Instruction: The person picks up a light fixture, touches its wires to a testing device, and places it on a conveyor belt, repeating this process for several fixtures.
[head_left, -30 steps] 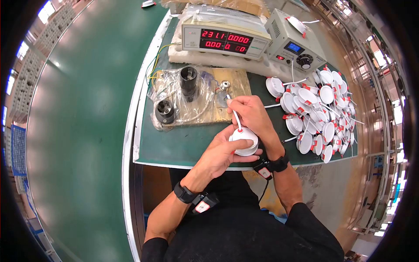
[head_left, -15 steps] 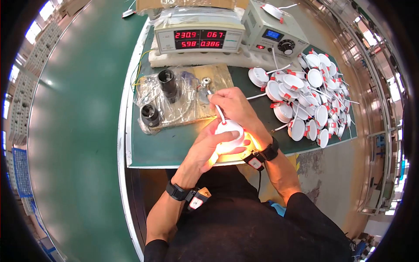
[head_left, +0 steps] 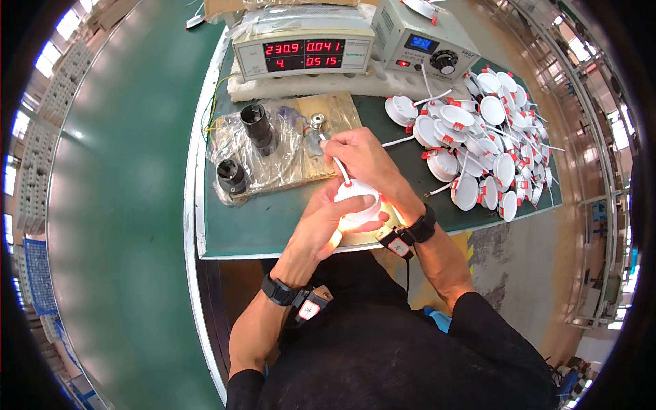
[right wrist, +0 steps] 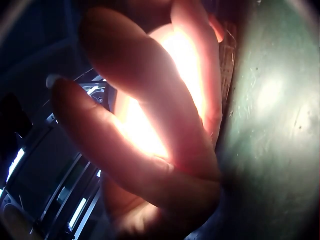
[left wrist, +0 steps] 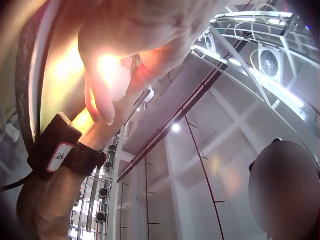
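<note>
A round white lamp [head_left: 359,205] with a red collar glows on its underside. The left hand [head_left: 324,217] holds it, thumb across its back and fingers beneath; in the right wrist view the fingers [right wrist: 170,110] spread across the bright face. The right hand [head_left: 365,160] pinches the lamp's white cable [head_left: 342,169] near its end, beside a round metal contact [head_left: 317,121] on a wooden board [head_left: 342,109]. Whether the cable's tip touches metal is hidden by the fingers. Brightness washes out the lamp in the left wrist view.
Two black sockets [head_left: 255,125] [head_left: 231,176] stand on the plastic-wrapped board. A meter with red digits [head_left: 304,55] and a grey box with a knob [head_left: 427,44] stand behind. Many white lamps [head_left: 478,143] are heaped at the right.
The lamp has gone from unlit to glowing, and the meter's digits have changed. Both hands keep their holds; the head view has shifted, so the bench appears further left and up.
</note>
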`<state>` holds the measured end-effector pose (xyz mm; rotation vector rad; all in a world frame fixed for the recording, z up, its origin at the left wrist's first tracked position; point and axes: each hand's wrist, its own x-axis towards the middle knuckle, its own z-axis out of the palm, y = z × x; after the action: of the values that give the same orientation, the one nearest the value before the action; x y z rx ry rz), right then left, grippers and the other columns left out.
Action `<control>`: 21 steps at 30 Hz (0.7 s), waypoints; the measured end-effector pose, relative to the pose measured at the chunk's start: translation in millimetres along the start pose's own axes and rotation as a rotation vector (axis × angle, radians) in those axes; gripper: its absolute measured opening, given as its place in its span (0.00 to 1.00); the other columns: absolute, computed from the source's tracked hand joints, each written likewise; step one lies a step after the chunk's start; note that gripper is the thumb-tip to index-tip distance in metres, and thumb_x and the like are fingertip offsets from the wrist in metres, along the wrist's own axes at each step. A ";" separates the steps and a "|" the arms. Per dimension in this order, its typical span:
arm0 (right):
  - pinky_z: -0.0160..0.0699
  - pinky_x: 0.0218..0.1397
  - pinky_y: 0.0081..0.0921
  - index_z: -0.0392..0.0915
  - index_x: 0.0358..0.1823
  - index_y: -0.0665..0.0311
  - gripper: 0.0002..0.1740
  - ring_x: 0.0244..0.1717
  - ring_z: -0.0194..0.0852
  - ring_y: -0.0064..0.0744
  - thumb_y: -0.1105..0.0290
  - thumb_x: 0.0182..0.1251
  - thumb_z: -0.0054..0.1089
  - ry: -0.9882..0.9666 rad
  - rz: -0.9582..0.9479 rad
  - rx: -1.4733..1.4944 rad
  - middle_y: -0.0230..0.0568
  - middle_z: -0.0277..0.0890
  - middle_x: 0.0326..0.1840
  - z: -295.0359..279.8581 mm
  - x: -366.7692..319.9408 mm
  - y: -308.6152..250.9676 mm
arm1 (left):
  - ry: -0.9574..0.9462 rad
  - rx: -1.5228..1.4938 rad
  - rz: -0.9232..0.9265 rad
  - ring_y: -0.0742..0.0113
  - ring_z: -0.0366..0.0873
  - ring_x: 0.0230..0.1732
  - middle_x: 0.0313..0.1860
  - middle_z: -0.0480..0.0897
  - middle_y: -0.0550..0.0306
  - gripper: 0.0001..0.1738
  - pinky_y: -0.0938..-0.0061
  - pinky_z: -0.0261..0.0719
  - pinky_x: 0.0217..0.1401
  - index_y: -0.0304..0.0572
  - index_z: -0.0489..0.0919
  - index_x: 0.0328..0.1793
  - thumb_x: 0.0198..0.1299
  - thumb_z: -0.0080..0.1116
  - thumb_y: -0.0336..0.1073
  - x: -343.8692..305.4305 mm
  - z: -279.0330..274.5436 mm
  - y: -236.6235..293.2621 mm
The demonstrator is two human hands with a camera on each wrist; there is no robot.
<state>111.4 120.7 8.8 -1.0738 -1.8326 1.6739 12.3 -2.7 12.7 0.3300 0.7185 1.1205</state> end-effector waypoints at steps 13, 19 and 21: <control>0.60 0.20 0.23 0.80 0.26 0.71 0.21 0.15 0.62 0.16 0.62 0.74 0.59 0.005 -0.004 0.023 0.30 0.70 0.14 0.5 -1.0 0.0 | -0.021 -0.099 -0.054 0.42 0.86 0.56 0.59 0.81 0.45 0.24 0.58 0.89 0.59 0.33 0.68 0.69 0.68 0.60 0.28 -0.7 -2.2 3.5; 0.59 0.20 0.23 0.80 0.26 0.71 0.21 0.15 0.62 0.17 0.62 0.74 0.58 0.004 0.013 0.026 0.30 0.70 0.14 0.9 -3.1 -3.2 | -0.038 -0.027 -0.004 0.44 0.87 0.54 0.60 0.81 0.44 0.26 0.57 0.89 0.61 0.32 0.69 0.68 0.66 0.62 0.26 -1.8 -0.7 0.7; 0.59 0.20 0.23 0.80 0.26 0.71 0.21 0.15 0.62 0.16 0.62 0.74 0.58 0.003 0.008 0.033 0.30 0.70 0.14 1.0 -2.2 -1.4 | -0.025 -0.012 0.003 0.44 0.87 0.53 0.59 0.82 0.44 0.25 0.58 0.90 0.59 0.32 0.69 0.67 0.65 0.62 0.25 1.5 -4.2 -2.3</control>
<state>111.6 118.5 10.3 -1.0702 -1.7947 1.7000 11.5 -2.8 7.8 0.3348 0.6890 1.1210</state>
